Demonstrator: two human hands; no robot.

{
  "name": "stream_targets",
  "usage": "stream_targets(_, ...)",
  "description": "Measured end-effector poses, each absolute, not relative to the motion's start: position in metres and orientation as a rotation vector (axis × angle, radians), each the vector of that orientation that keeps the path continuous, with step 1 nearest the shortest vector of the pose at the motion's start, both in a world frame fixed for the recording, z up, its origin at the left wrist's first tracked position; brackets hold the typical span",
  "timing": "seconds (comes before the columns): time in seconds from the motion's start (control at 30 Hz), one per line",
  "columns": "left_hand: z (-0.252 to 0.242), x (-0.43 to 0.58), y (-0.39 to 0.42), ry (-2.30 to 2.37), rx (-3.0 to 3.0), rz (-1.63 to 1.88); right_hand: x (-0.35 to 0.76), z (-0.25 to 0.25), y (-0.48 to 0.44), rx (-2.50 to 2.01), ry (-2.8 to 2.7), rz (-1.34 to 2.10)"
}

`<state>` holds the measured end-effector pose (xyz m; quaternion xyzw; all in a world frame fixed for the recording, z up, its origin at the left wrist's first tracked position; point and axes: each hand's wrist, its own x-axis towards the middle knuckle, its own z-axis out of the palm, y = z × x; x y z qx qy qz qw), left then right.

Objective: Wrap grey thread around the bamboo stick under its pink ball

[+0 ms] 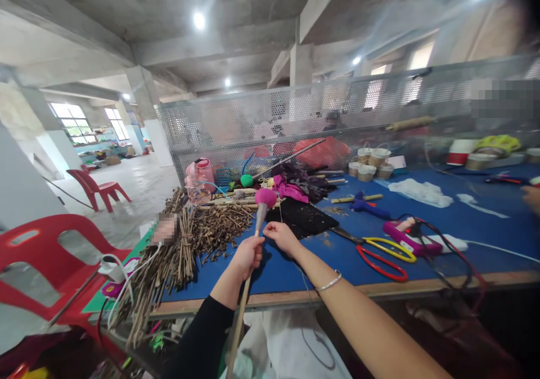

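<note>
From where I stand, the person's left hand (248, 257) is closed round a smooth, pale wooden stick (242, 314), which slopes down past the table edge. Just above that grip, the stick widens into a tapered neck (260, 217) wrapped in grey, capped by a rounded magenta head (265, 197). The right hand (280, 237) sits close to the right of it, thumb and fingertips pressed together; whether they pinch any thread is too fine to tell. Grey thread (319, 350) loops over the pale cloth on the lap, below the hands.

Left of the grip lie rough, brittle brown stems (185, 235), some tied in bundles, beside a crumbly heap of short dry pieces (223, 224). A flat black cloth (297, 219) spreads just beyond the right hand, with crumpled magenta fabric (291, 189) behind it. To the right rest large scissors (379, 247), one handle loop yellow, one red.

Farther right and beyond stand small pale buckets (366, 172) with thin handles; their contents I can't make out. A glossy pink jug (201, 172) stands beyond the grip to the left, near a blue openwork basket (223, 176).
</note>
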<state>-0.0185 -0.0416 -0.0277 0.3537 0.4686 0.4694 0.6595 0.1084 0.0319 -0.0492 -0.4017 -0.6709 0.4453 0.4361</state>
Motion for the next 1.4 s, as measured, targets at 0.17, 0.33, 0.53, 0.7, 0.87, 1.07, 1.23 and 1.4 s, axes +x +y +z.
stream_targets(0.17, -0.025, -0.015, -0.045, 1.086, 0.849, 1.066, 0.111, -0.050, 0.034, -0.957, -1.675, 1.193)
stream_targets(0.33, -0.027, -0.012, -0.046, 1.144, 0.839, 1.092, 0.110, -0.053, 0.038, -0.937, -1.664, 1.227)
stream_targets(0.53, -0.030, -0.010, -0.044, 1.188, 0.793, 1.106, 0.109, -0.054, 0.041, -0.978, -1.676, 1.199)
stream_targets(0.7, -0.032, -0.009, -0.045, 1.199, 0.779, 1.136, 0.111, -0.054, 0.040, -0.964, -1.626, 1.232)
stream_targets(0.87, -0.031, -0.009, -0.050, 1.155, 0.819, 1.190, 0.113, -0.048, 0.033, -0.944, -1.625, 1.281)
stream_targets(1.07, -0.034, -0.009, -0.051, 1.169, 0.818, 1.272, 0.112, -0.046, 0.030, -0.916, -1.607, 1.312)
stream_targets(1.23, -0.032, -0.007, -0.053, 1.147, 0.844, 1.263, 0.112, -0.048, 0.032, -0.917, -1.609, 1.315)
stream_targets(1.4, -0.033, -0.005, -0.053, 1.177, 0.893, 1.285, 0.112, -0.048, 0.032, -0.906, -1.599, 1.348)
